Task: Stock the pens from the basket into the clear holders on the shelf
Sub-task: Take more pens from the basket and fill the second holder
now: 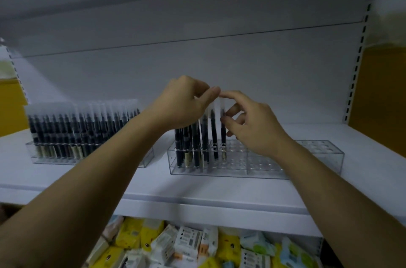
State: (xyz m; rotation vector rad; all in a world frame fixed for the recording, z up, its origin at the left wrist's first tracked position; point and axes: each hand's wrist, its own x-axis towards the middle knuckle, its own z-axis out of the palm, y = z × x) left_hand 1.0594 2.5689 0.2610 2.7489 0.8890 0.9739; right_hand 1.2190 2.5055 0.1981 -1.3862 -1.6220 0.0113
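Note:
Two clear holders stand on the white shelf (219, 193). The left holder (145, 163) is packed with black pens with frosted caps. The right holder (285, 158) has several pens at its left end and open holes to the right. My left hand (186, 103) hovers over those pens with fingers curled, its thumb against the cap of a standing pen (213, 131). My right hand (252, 122) has its index finger on top of the rightmost pen (223, 133), and the other fingertips touch its barrel. The pen's lower end sits in a hole. No basket is in view.
A lower shelf (186, 245) holds many small yellow, white and blue packets. Slotted shelf uprights (357, 59) run up the right and left sides. Yellow panels flank the unit at both sides. The grey back wall rises behind the holders.

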